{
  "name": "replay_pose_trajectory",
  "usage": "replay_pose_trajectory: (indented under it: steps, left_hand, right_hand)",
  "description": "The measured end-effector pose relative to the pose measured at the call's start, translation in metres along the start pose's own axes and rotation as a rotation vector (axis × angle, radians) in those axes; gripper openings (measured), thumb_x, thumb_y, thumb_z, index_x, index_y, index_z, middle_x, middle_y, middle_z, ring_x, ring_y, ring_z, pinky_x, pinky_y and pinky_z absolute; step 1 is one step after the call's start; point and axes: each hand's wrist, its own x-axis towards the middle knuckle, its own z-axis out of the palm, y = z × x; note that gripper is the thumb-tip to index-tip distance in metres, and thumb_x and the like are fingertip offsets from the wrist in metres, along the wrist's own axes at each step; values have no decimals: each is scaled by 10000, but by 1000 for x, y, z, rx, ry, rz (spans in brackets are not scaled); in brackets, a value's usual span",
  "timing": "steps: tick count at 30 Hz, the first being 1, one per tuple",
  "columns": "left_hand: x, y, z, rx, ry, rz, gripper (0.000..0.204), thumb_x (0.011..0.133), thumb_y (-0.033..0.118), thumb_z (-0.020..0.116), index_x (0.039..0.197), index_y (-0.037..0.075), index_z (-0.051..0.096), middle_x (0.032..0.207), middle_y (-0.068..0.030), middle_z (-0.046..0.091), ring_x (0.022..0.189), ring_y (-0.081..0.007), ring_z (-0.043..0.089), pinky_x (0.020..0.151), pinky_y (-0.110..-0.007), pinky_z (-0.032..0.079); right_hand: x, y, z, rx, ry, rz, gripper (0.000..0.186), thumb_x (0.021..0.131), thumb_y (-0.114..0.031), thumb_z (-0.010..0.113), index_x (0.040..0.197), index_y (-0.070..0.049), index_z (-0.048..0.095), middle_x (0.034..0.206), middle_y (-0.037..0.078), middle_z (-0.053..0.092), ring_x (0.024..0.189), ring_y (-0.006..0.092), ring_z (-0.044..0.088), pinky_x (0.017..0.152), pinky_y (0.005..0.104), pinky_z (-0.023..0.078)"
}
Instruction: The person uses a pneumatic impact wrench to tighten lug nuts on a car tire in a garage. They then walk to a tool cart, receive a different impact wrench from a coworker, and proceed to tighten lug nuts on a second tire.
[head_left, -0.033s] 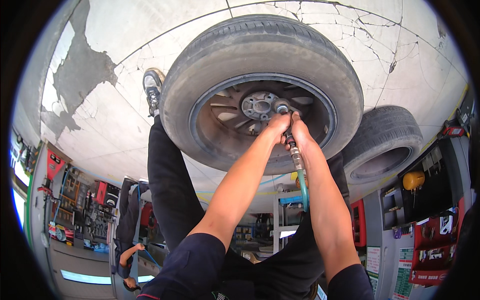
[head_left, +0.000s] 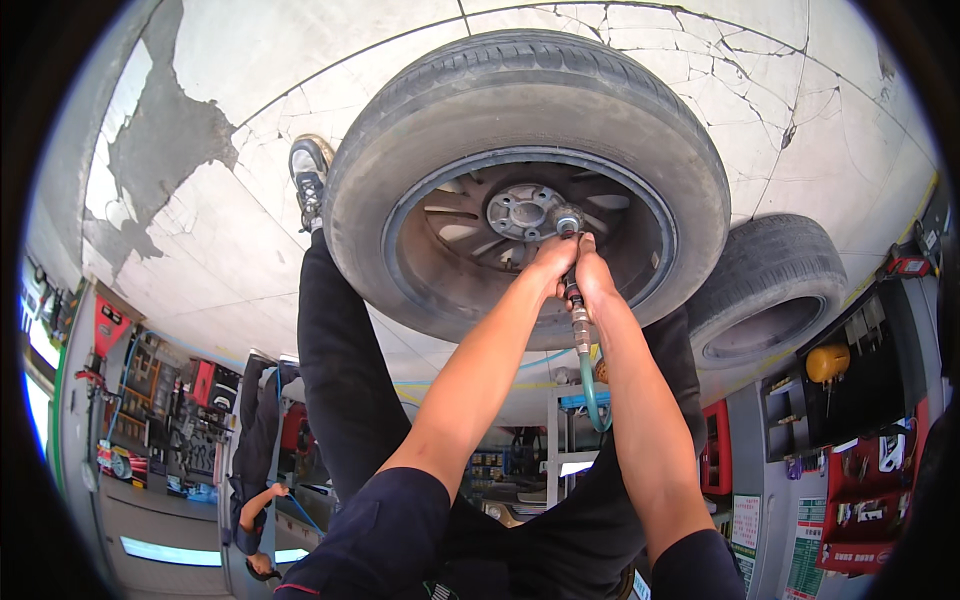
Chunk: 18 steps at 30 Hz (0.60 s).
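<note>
A large car wheel (head_left: 372,205) stands tilted between my legs, its hollow inner side facing me. At its middle is a round metal hub face (head_left: 521,213) with several bolt holes. Both hands grip a slim air grinder, its round angled head (head_left: 567,219) at the right edge of the hub face. My left hand (head_left: 553,263) is closed around its body from the left. Wrapped against its right side is my right hand (head_left: 593,272). From the tool's metal coupling (head_left: 581,328) a green air hose (head_left: 590,385) curves downward. My fingers hide most of the tool's body.
A second tyre (head_left: 770,285) lies to the right of the wheel. Tool cabinets and a red rack (head_left: 870,500) line the right side. At the lower left, another person (head_left: 258,505) holds a blue hose near a tool wall. The pale floor (head_left: 250,240) is cracked and patched.
The tool's hose end has swung slightly left, and the hose bends more. Its head has shifted slightly down and right. Both hands keep their grip.
</note>
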Motion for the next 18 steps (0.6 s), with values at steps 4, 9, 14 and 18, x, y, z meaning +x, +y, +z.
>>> replay_pose_trajectory:
  steps: [4,9,14,18]
  left_hand:
    - [-2,6,-4,35,-6,14,313,950,317,474,938,14,551,706,-88,568,447,-160,540,311,-335,416]
    - [1,9,0,31,-18,33,304,943,299,483,914,4,554,693,-97,574,441,-170,543,305,-338,417]
    - [10,7,0,60,-69,-15,293,931,295,499,874,14,559,676,-96,589,411,-174,541,322,-329,438]
    - [11,3,-3,38,-30,19,288,937,289,491,896,15,569,727,-98,602,482,-183,579,362,-345,460]
  right_hand:
    - [3,-3,2,-7,4,-21,594,971,-572,229,897,-53,508,533,63,510,366,153,469,285,280,369]
    - [5,-6,0,12,3,-17,595,964,-586,231,910,-61,506,537,56,505,370,151,464,290,273,363]
    - [8,-9,-7,9,-1,-6,582,964,-582,230,925,-69,503,553,56,502,388,144,467,300,270,355]
    - [3,-12,-2,8,-25,56,585,963,-585,219,915,-70,493,549,57,495,380,149,459,300,271,352]
